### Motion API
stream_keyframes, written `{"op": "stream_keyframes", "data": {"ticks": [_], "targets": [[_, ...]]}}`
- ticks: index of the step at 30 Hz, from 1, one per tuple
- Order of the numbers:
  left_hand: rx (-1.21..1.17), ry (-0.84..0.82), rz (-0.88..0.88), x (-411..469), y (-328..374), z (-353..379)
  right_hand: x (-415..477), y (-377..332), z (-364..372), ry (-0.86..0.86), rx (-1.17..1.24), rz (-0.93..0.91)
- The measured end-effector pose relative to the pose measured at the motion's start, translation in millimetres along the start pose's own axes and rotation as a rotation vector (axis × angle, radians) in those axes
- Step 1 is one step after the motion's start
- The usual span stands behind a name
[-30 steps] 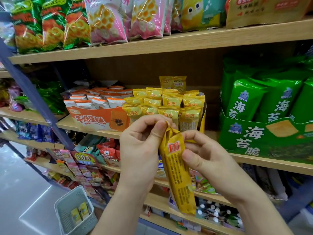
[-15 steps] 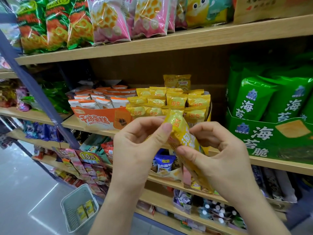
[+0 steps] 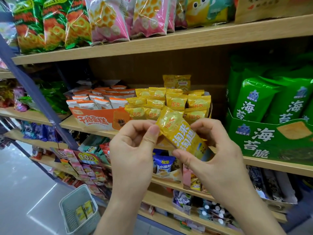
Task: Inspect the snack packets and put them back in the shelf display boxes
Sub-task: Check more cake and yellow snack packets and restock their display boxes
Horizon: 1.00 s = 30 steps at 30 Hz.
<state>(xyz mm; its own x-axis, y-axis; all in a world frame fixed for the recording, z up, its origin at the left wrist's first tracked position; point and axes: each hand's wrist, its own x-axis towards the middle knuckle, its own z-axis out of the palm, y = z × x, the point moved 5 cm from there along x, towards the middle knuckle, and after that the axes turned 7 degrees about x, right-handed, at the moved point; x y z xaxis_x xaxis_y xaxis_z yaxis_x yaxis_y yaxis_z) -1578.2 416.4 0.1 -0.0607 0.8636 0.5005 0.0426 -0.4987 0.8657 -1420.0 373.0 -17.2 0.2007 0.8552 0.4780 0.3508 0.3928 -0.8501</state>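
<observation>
Held yellow snack packet (image 3: 182, 133): top-left corner sits under the thumb of the left hand (image 3: 133, 146), and the lower end is behind the thumb and palm of the right hand (image 3: 216, 158). The print is only partly legible.

Yellow display box (image 3: 210, 106): front wall is hidden by both hands and the packet.

Green seaweed box (image 3: 271, 139): cut off by the right edge.

Pink bags (image 3: 108, 19): tops are cut off by the upper edge.

Two small packets (image 3: 83, 212) in the floor basket (image 3: 65, 212): print is too small to read.

Bottom-shelf goods (image 3: 211, 216): blurred, kind unclear.

Shelf (image 3: 271, 168) bears orange box (image 3: 94, 117) and green box (image 3: 271, 139).
</observation>
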Motion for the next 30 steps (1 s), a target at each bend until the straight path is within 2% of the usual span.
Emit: {"op": "stream_keyframes", "data": {"ticks": [3, 5, 7, 11, 14, 17, 19, 21, 25, 30], "targets": [[-0.094, 0.095, -0.052, 5.9, -1.9, -9.0, 1.1, 15.0, 2.9, -0.308, -0.121, 0.128], [-0.135, 0.154, -0.08, 11.2, -5.2, -16.5, 0.0, 18.7, -1.2, -0.386, -0.172, 0.134], [-0.128, 0.208, -0.083, 14.7, -9.6, -24.1, 0.0, 15.5, -6.8, -0.382, -0.128, 0.128], [-0.034, 0.287, -0.072, 16.7, -17.2, -38.0, 3.9, 9.9, -18.8, -0.255, 0.102, 0.151], [0.096, 0.206, -0.038, 18.8, -17.4, -44.0, 5.2, 7.7, -21.3, -0.195, 0.1, 0.095], [0.38, 0.035, 0.047, 21.8, -12.3, -44.8, 5.9, 5.3, -21.9, -0.153, 0.107, 0.068], [0.609, -0.036, 0.159, 22.5, -8.1, -43.1, 6.8, 2.3, -22.5, -0.132, 0.103, 0.041], [0.792, -0.037, 0.3, 21.2, -2.0, -42.2, 7.7, -0.6, -23.6, -0.109, 0.091, 0.008], [0.938, -0.067, 0.426, 19.5, -0.4, -40.1, 8.2, -1.9, -26.4, -0.069, 0.096, -0.021], [1.068, -0.272, 0.61, 1.7, 0.8, -16.1, 8.2, -1.5, -21.9, -0.056, 0.106, -0.032]]}}
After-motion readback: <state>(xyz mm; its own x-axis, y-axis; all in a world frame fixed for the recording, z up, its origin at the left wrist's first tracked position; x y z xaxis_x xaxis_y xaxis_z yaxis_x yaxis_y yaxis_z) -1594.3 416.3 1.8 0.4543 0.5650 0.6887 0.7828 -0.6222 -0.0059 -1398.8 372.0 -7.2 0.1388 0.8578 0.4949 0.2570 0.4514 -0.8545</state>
